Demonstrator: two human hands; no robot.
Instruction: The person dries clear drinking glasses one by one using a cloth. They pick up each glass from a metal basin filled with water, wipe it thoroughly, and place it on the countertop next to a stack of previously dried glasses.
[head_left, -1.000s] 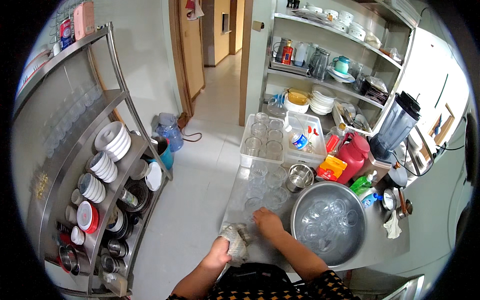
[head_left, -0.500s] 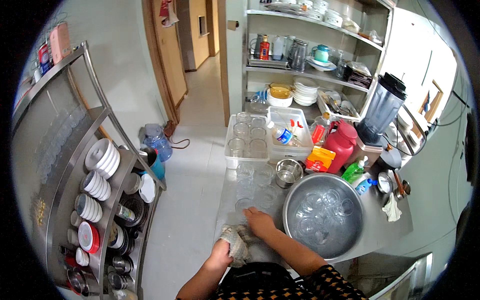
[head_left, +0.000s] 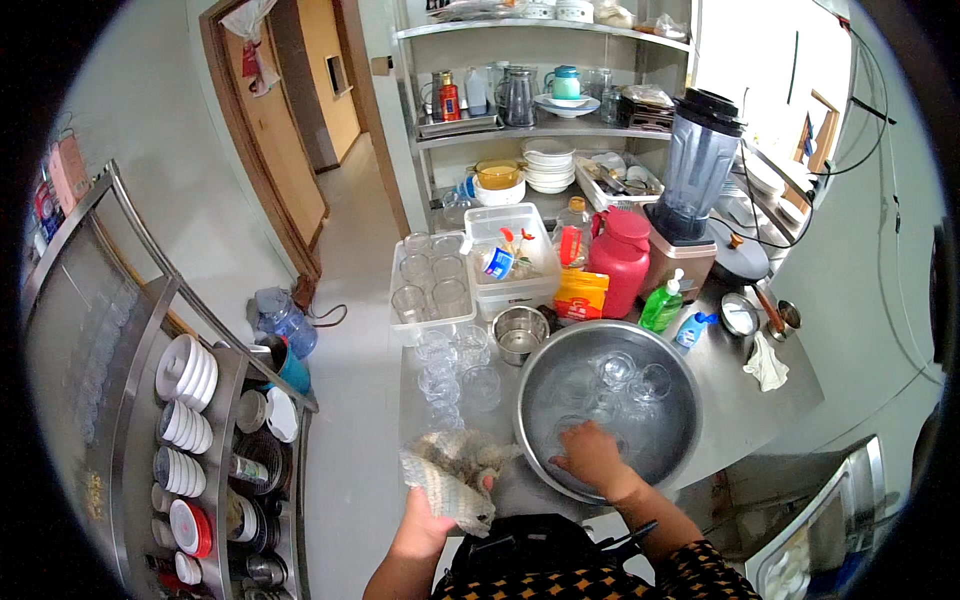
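Observation:
A bunched beige-grey cloth (head_left: 452,482) is gripped in my left hand (head_left: 428,520) over the table's near edge. My right hand (head_left: 592,458) reaches into the near side of a large metal basin (head_left: 527,410), fingers curled downward. What they hold, if anything, is hidden under the hand. Several clear drinking glasses (head_left: 618,370) lie in the basin around and beyond it. Left of the basin, just past the cloth, a group of clear glasses (head_left: 481,388) stands on the metal table (head_left: 480,420). More glasses (head_left: 449,297) fill a plastic bin (head_left: 415,333) behind them.
Behind the basin are a steel pot (head_left: 520,334), an orange packet (head_left: 581,295), a red jug (head_left: 619,250), a blender (head_left: 692,170) and a green soap bottle (head_left: 660,303). A second plastic bin (head_left: 515,290) adjoins the glasses' bin. A crockery rack (head_left: 240,390) stands left.
My right hand has moved from the glasses on the table into the basin. My left hand still holds the cloth, now more spread out. The view has turned to the right.

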